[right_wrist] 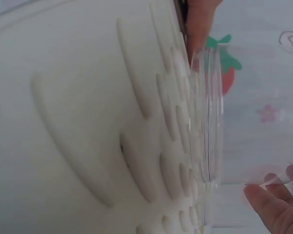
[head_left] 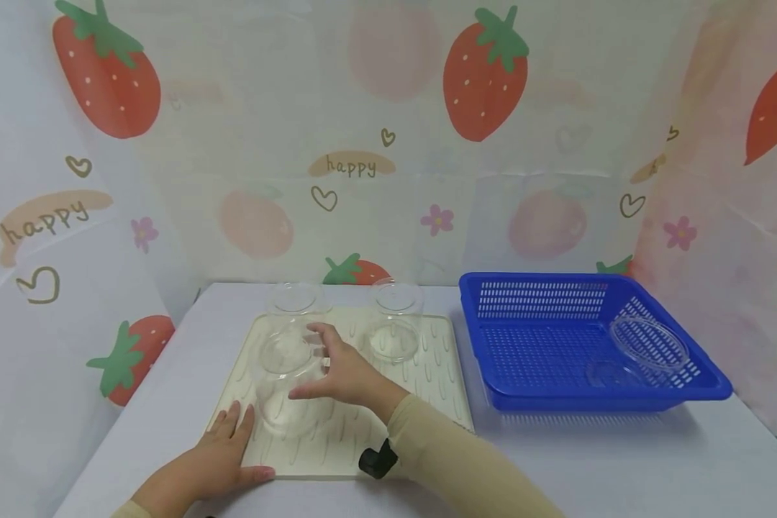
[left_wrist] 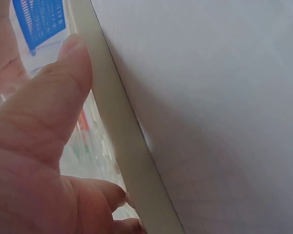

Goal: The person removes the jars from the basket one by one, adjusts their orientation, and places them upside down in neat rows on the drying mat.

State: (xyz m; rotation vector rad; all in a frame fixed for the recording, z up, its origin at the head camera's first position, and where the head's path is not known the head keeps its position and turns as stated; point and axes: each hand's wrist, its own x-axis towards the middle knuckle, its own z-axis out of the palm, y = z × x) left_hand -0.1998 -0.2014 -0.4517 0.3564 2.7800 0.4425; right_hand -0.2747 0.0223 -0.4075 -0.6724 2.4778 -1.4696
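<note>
A clear jar (head_left: 285, 414) stands upside down on a cream ridged board (head_left: 421, 403), with its wide, double-ridged rim downward. My right hand (head_left: 346, 370) curls round the jar's right side, thumb in front and fingers behind. In the right wrist view, fingertips (right_wrist: 256, 192) sit right at its wall. My left hand (head_left: 216, 453) rests on the board's front left corner with straight fingers spread. Its thumb (left_wrist: 75, 58) lies along the board's front edge in the left wrist view. Two more clear jars stand on the board, one at back left (head_left: 296, 298) and one at back right (head_left: 395, 339).
To the right stands a blue perforated basket (head_left: 573, 403), with another clear jar (head_left: 650, 345) lying in its right end. The white table (head_left: 557, 460) ends at a strawberry-printed backdrop (head_left: 388, 230) behind and on both sides. A black wrist camera (head_left: 377, 460) hangs under the right sleeve.
</note>
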